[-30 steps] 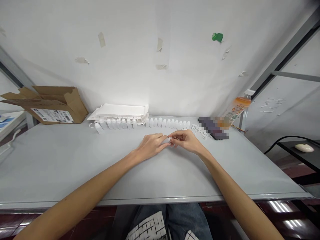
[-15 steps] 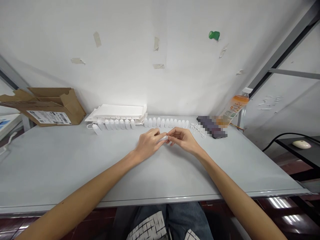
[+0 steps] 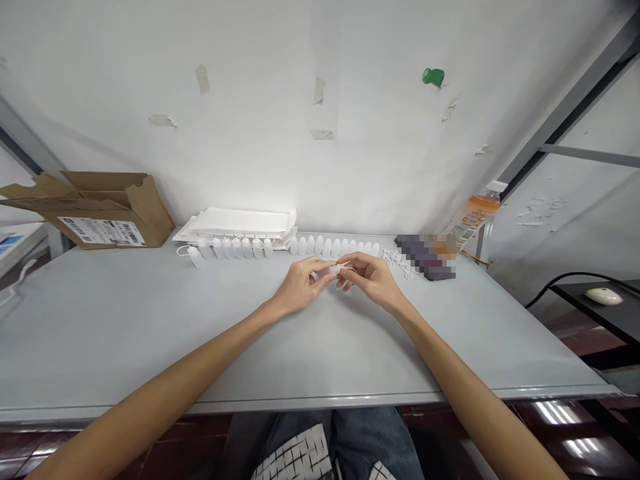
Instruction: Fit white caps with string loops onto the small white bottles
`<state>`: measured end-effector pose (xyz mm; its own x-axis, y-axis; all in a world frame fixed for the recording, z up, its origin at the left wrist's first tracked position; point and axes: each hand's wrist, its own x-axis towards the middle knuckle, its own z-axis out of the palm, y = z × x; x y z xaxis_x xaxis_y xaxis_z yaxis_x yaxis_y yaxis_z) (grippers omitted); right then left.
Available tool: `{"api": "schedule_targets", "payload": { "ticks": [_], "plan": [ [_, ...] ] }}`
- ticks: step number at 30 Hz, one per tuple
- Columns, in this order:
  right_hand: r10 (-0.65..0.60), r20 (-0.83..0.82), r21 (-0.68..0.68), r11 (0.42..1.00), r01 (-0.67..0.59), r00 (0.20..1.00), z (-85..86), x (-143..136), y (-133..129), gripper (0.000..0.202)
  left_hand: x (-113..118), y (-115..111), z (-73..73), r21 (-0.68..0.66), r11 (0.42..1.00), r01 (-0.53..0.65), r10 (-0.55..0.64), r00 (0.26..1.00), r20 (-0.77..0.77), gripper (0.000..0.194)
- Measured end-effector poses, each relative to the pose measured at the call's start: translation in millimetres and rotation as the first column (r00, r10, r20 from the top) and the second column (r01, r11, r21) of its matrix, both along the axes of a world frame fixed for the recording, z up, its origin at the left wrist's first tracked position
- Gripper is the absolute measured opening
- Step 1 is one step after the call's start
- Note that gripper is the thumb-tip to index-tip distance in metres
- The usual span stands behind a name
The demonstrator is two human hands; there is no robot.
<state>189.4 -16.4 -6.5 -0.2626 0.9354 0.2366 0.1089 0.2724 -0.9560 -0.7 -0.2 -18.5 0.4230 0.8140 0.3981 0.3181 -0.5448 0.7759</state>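
Small translucent white squeeze bottle [image 3: 326, 271] lies sideways above the table, gripped by the thumb and fingers of my left hand [image 3: 295, 285]. My right hand [image 3: 374, 279] is closed in a pinch at the bottle's right end, on a white cap with a thin strap [image 3: 349, 268] showing between the fingers. Behind my hands a row of similar bottles [image 3: 334, 248] stands upright. To the left is another row of bottles [image 3: 236, 249] with caps on; the leftmost one [image 3: 195, 257] stands a little forward, a white loop beside it. White strapped pieces [image 3: 403, 264] lie heaped at the right.
An open cardboard box [image 3: 105, 217] stands at the back left. White papers [image 3: 240, 220] are stacked behind the left bottles. A partly pixelated dark flat object [image 3: 425, 259] and a leaning orange drink bottle [image 3: 475, 217] are at the right. The table's front edge [image 3: 325, 401] runs before me.
My fingers have shifted around the bottle, so more of it and a thin white strap now show. The view has tilted slightly; the standing rows look unchanged.
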Motion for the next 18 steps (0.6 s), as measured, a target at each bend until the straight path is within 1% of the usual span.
{"api": "schedule_targets", "payload": {
  "ticks": [4,9,11,15,18],
  "plan": [
    [0.013,-0.014,-0.006,1.000,-0.013,1.000,-0.8,-1.0,0.3,0.035,0.3,0.8,-2.9,0.019,0.999,-0.031,0.030,0.999,0.026,0.023],
    [0.011,-0.003,-0.007,1.000,-0.011,1.000,1.4,-1.3,-1.4,0.037,-0.4,2.2,-5.1,0.063,0.997,-0.051,0.050,0.999,0.016,0.026],
    [0.020,-0.008,-0.003,1.000,-0.020,1.000,2.5,-1.2,-2.2,0.035,-0.7,2.9,-5.7,0.081,0.995,-0.065,0.065,0.998,0.009,0.026],
    [0.015,-0.012,-0.007,1.000,-0.015,1.000,3.6,0.4,-2.2,0.031,-1.1,3.6,-8.0,0.155,0.986,-0.069,0.076,0.996,-0.036,0.026],
    [-0.012,0.033,-0.013,1.000,0.013,0.999,3.3,2.3,-1.0,0.026,-2.0,3.6,-9.8,0.222,0.973,-0.062,0.083,0.993,-0.083,0.021]
  ]
}}
